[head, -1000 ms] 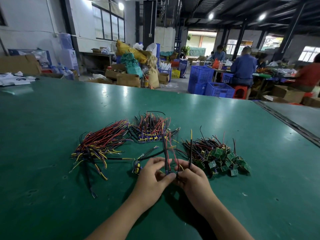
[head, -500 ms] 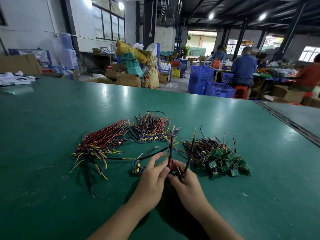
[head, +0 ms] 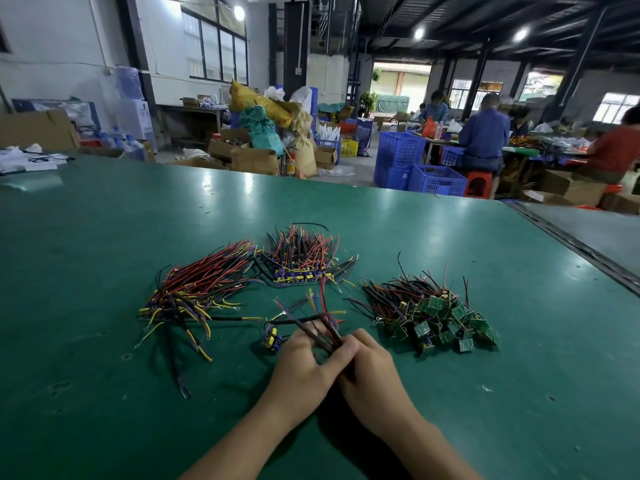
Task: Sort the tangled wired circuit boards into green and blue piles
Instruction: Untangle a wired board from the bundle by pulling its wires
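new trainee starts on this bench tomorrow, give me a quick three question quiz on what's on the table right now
1. True or false: the pile of green circuit boards lies to the right of the right hand.
2. What do the left hand and the right hand grip together? A) a wire bundle B) a screwdriver C) a roll of tape
3. Fill in: the stack of circuit boards beyond the hands is ___ in colour.

Key: 1 true; 2 A; 3 blue.
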Motion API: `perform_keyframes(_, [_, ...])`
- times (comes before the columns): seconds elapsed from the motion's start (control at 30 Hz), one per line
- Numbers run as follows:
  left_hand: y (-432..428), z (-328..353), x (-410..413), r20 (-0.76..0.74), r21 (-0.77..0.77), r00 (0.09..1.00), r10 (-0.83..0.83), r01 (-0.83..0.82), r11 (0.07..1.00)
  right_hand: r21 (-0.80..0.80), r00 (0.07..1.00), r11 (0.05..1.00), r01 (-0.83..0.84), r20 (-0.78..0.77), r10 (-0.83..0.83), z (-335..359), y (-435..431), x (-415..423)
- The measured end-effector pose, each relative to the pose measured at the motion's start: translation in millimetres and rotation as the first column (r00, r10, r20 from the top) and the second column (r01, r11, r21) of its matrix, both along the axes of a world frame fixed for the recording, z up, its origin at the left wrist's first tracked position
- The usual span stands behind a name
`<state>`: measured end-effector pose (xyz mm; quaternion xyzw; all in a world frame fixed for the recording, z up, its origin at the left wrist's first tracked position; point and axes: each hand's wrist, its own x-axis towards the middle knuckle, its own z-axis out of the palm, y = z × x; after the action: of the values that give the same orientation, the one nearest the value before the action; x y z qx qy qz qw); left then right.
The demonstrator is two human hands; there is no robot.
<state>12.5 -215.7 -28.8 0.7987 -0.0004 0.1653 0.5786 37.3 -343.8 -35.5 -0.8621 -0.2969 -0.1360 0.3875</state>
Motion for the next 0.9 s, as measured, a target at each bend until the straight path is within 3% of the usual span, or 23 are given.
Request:
perform_keyframes(0.1, [4,5,4,0.002,-0.191,0.999,-0.045,0.044,0.981,0.003,0.998,1.0,-0.02,-0.055,0.021,-1,-2,1])
perform_keyframes(0.2, [9,11,5,0.048,-0.323,0.996,-0.073,0.084,0.943,0.154,0.941,0.983,-0.097,-0.308,0.142,5,-5,-1])
perform_keyframes(0.27, [12,13,3,0.071,-0.4,0.994,-0.081,0.103,0.911,0.427,0.783,0.895,-0.13,-0.51,0.357,9,-7,0])
perform_keyframes(0.33, [13,14,3,0.069,-0.416,0.993,-0.1,0.12,0.901,0.695,0.552,0.719,-0.016,-0.594,0.585,13,-10,2])
perform_keyframes(0.37, [13,14,3,0.066,-0.406,0.993,-0.102,0.12,0.906,0.751,0.473,0.658,0.05,-0.598,0.647,14,-12,3])
perform_keyframes(0.43, [15,14,4,0.065,-0.423,0.994,-0.082,0.102,0.9,0.778,0.4,0.615,0.128,-0.608,0.686,17,-14,4])
perform_keyframes(0.53, [17,14,6,0.069,-0.508,0.996,-0.05,0.078,0.858,0.781,0.364,0.591,0.201,-0.62,0.696,18,-15,6])
perform_keyframes(0.7, [17,13,8,0.13,-0.51,0.988,-0.084,0.139,0.849,0.744,0.396,0.619,0.25,-0.662,0.636,20,-12,6])
perform_keyframes(0.9, [36,19,13,0.065,-0.588,0.995,0.072,-0.02,0.809,0.721,0.363,0.647,0.246,-0.688,0.628,19,-23,12])
